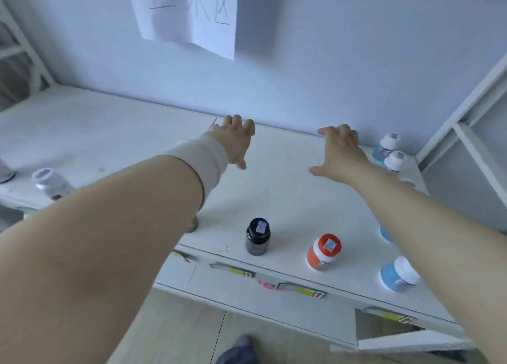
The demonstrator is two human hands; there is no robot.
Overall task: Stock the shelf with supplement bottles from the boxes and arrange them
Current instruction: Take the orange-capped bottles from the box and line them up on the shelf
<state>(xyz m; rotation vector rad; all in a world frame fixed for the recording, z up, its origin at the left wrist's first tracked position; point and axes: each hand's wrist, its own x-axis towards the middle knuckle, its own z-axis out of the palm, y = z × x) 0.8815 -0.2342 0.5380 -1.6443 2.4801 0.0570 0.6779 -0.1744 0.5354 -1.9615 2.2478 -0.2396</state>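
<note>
While both hands (340,149) reach empty, bottles (257,236) dot the shelf (288,193).

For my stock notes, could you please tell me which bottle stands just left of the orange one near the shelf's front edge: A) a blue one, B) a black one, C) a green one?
B: the black bottle stands upright just left of the orange bottle.

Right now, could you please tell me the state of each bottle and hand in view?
left hand: open, holds nothing
right hand: open, holds nothing
black bottle: upright, capped
orange bottle: upright, capped
front blue bottle: upright, capped
rearmost blue bottle: upright, capped
blue bottle beside it: upright, capped
grey bottle: upright, capped
</note>
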